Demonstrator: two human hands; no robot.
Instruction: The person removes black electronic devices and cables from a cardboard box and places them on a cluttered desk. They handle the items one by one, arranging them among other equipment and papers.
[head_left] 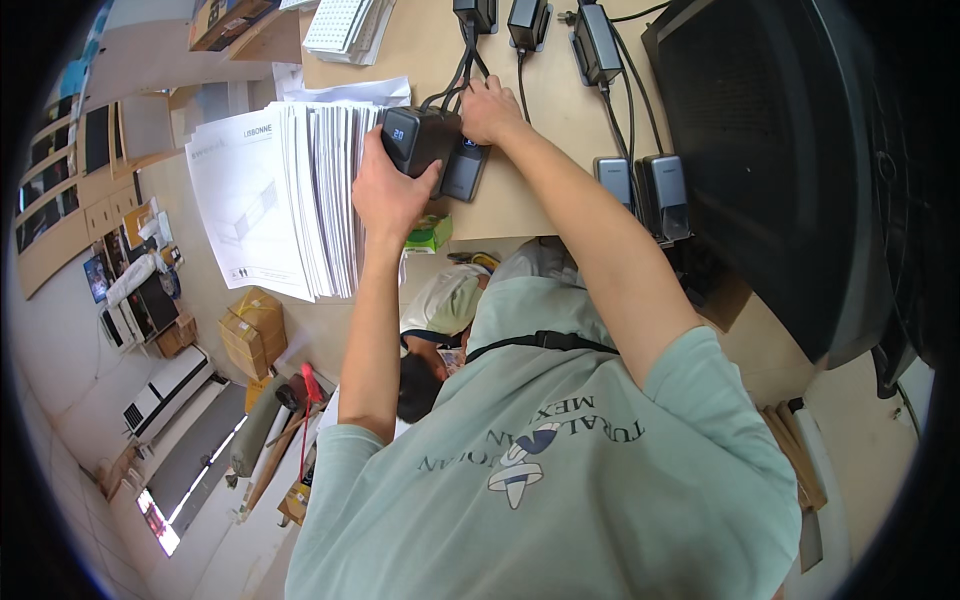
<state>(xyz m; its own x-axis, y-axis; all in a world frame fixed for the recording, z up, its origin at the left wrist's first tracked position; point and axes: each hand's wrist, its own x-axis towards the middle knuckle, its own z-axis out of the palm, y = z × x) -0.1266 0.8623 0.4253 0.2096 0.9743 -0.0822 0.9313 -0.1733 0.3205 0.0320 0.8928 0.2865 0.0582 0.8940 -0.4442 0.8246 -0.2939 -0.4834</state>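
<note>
Charger block held in the left hand, right hand at its cable end

Charger block (418, 137), black with a small lit display on its near face, sits in the closed grip of the left hand (390, 192), fingers wrapped round its near end, just above the worktop (520, 200) beside a fanned stack of printed sheets (300, 190). Its long axis runs away from the person, toward the cables (455, 90) leaving its far end. The right hand (490, 110) lies just beyond and to the right, curled down over the cable end; whether it pinches anything, I cannot tell. A flat dark power bank (465, 172) lies touching the block's right side.
</note>
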